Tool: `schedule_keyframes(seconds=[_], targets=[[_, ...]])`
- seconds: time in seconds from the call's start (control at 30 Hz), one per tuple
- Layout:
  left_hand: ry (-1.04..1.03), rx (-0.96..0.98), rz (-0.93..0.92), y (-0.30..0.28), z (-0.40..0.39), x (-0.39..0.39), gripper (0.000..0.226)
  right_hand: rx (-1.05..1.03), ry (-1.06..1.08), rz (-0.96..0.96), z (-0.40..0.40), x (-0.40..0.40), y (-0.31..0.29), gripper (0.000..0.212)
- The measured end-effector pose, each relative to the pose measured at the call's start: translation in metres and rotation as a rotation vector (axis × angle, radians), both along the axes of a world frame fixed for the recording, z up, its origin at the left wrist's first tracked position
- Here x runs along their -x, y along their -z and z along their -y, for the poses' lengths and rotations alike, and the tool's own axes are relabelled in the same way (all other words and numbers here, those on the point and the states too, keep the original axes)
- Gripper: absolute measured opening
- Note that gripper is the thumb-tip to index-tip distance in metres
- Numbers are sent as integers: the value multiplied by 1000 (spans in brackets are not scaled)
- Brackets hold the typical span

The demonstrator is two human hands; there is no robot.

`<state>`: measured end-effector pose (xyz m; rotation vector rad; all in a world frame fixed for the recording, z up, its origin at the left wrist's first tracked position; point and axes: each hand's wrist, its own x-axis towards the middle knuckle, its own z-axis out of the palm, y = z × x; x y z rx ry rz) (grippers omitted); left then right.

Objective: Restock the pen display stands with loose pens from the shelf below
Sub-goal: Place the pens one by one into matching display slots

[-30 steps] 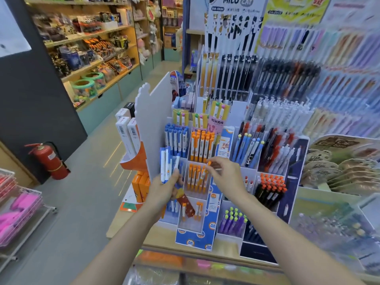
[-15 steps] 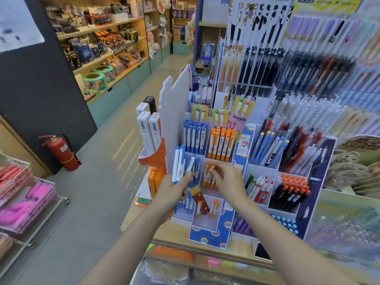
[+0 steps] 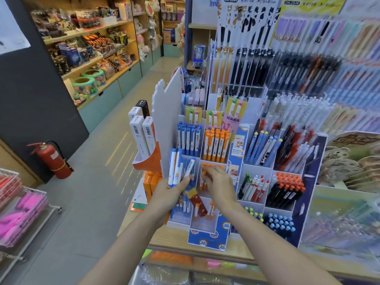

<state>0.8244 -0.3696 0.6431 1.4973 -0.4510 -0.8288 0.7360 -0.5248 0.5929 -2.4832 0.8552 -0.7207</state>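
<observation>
A tiered blue-and-white pen display stand (image 3: 207, 239) sits on the wooden counter. My left hand (image 3: 168, 192) grips a small bunch of blue-and-white pens (image 3: 177, 167), upright, in front of the stand's left column. My right hand (image 3: 219, 185) reaches into the middle compartment of orange-and-white pens (image 3: 205, 177), its fingers curled among their tops. Whether it pinches one is hidden. Above are full rows of blue pens (image 3: 188, 136) and orange pens (image 3: 216, 145). A red tag (image 3: 198, 202) hangs over the sparse lower compartment.
More pen stands (image 3: 283, 182) stand to the right, and tall hanging pen racks (image 3: 267, 58) behind. Boxed items (image 3: 141, 134) sit left of the stand. A fire extinguisher (image 3: 52, 159) stands on the aisle floor. Pink wire baskets (image 3: 18, 210) are at far left.
My view has drifted closer and leftward. My right hand moved down from the upper orange row into the middle orange compartment. My left hand still holds the blue pens.
</observation>
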Motion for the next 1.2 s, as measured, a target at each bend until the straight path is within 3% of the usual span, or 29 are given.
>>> schedule_keyframes(seconds=[0.13,0.2,0.33,0.37,0.43,0.57,0.77,0.97,1.2], targets=[[-48,22,-43,3,-2,-5,34,89,25,-103,-2,1,4,34],[-52,38,-63,3,-5,-4,34,24,25,-44,-7,5,-1,39],[-24,38,-58,6,-9,-5,31,-601,41,317,-20,4,-50,28],[-10,35,-49,7,-8,-5,30,-744,-5,319,-23,1,-65,29],[15,50,-43,8,-8,-3,24,-830,-110,257,-28,-3,-87,27],[52,91,-92,6,-7,0,22,-774,-166,246,-30,-9,-102,7],[104,55,-197,15,-27,-11,30,-753,-96,316,-5,0,-126,12],[136,-9,-63,18,-34,-18,42,-181,-106,-32,-7,-14,-104,20],[148,78,-119,17,-41,-22,51,-44,-169,-124,-7,-21,-72,22]])
